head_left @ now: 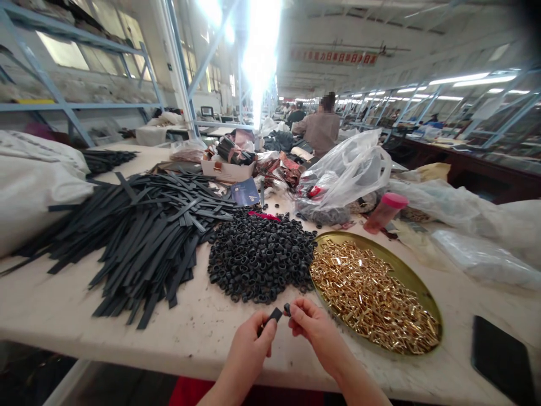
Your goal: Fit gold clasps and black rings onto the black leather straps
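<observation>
My left hand (pixel 255 339) is closed on a dark strap (pixel 275 314), whose end sticks out past the thumb. Close beside it, my right hand (pixel 310 322) pinches a small black loop (pixel 287 308) between thumb and fingertips. The loop and the strap's end are a short way apart. Just beyond both hands lies a heap of black loops (pixel 260 256). Left of the heap spreads a large pile of dark straps (pixel 156 242). To the right, a round gold tray (pixel 437 316) holds a mass of small gold metal pieces (pixel 372 293).
A black phone (pixel 502 355) lies at the right edge. Behind the tray are a jar with a pink lid (pixel 386 211) and a clear plastic bag (pixel 346 175). A white box (pixel 228 170) stands farther back. A person (pixel 321 127) is beyond the table.
</observation>
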Demonstrator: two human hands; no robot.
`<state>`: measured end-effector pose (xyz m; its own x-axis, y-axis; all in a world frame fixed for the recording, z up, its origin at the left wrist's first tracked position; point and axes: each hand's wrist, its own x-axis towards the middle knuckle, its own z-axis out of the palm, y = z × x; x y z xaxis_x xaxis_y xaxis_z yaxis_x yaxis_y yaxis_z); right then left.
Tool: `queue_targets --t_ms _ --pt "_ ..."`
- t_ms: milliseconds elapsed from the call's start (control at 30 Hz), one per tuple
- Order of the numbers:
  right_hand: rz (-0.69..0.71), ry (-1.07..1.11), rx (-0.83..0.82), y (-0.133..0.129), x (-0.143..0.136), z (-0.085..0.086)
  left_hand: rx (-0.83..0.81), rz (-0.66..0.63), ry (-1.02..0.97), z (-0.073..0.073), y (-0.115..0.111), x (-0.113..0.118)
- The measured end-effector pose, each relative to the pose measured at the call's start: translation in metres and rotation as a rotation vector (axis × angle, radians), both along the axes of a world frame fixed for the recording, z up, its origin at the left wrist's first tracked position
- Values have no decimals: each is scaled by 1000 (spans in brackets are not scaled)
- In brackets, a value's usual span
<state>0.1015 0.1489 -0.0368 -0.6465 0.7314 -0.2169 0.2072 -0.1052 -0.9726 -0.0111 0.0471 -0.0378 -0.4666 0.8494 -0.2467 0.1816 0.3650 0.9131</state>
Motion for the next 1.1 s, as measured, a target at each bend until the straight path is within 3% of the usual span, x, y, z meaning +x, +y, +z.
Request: queue_targets --t_ms 67,133,367,567,733,900,1100 --pt "-44 202 -350 -14 4 3 6 -28 12 6 -1 5" --pt "-96 311 -478 -26 6 2 -13 -67 25 9 -4 9" --pt "-55 305 -461 -41 12 -7 -73 -210 2 14 -17 9" --pt "-51 308 -505 -52 11 2 43 -164 -57 27 -30 10" --pt "7 357 -502 -61 8 7 77 -139 -137 25 -31 6" --pt "-89 361 -637 -59 7 3 -15 -106 -58 18 -31 0" --pt "95 313 -838 -57 5 -4 -151 -139 104 16 -31 -5"
